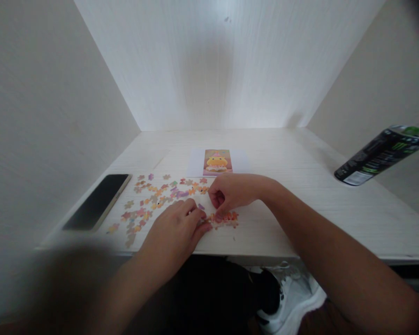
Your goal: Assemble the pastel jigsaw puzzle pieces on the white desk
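A short joined strip of red and orange jigsaw puzzle pieces [231,219] lies near the front of the table. My left hand [179,224] is closed at the strip's left end, thumb and fingertips pinching a puzzle piece there that is mostly hidden. From the right, my right hand [232,194] bends over the strip, with its fingertips closed down on the upper left pieces. Loose puzzle pieces [139,214] in yellow, purple, pink and brown spread to the left of both hands. Beyond the hands lies a picture card [218,163] showing a yellow cartoon figure.
A smartphone [97,202] with a dark screen lies at the table's left side. On the right stands a black drink can [377,156]. Walls enclose the white table [282,163] at the back and both sides. Below its front edge a white shoe [293,298] shows.
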The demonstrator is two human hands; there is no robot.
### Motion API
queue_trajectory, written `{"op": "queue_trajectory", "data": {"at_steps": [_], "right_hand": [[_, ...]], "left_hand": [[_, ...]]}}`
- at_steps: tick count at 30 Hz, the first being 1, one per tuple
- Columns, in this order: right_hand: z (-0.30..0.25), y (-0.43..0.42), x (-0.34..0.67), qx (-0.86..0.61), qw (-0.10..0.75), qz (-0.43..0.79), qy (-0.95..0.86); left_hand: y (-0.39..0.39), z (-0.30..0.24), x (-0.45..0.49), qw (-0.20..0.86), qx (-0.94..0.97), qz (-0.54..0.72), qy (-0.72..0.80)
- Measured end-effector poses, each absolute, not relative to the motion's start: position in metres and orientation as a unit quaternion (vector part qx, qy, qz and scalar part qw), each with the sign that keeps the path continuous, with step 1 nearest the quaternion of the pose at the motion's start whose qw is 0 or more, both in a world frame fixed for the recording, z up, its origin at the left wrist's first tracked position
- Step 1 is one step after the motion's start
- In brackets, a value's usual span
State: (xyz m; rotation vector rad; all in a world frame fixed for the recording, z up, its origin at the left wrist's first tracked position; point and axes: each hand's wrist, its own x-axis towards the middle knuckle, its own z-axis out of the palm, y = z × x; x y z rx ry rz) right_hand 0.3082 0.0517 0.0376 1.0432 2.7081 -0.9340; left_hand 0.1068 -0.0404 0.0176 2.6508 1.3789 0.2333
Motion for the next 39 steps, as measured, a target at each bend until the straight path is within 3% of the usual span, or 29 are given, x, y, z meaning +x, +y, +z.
{"op": "queue_trajectory", "data": {"at_steps": [22, 39], "right_hand": [[0.036, 0.054, 0.310, 0.341, 0.030, -0.294, 0.892], [0.038, 0.058, 0.316, 0.335, 0.046, -0.319, 0.885]], "left_hand": [[-0.052, 0.017, 0.110, 0.116, 0.879, 0.128, 0.445], [-0.054, 0.016, 0.133, -0.028, 0.917, 0.070, 0.393]]}}
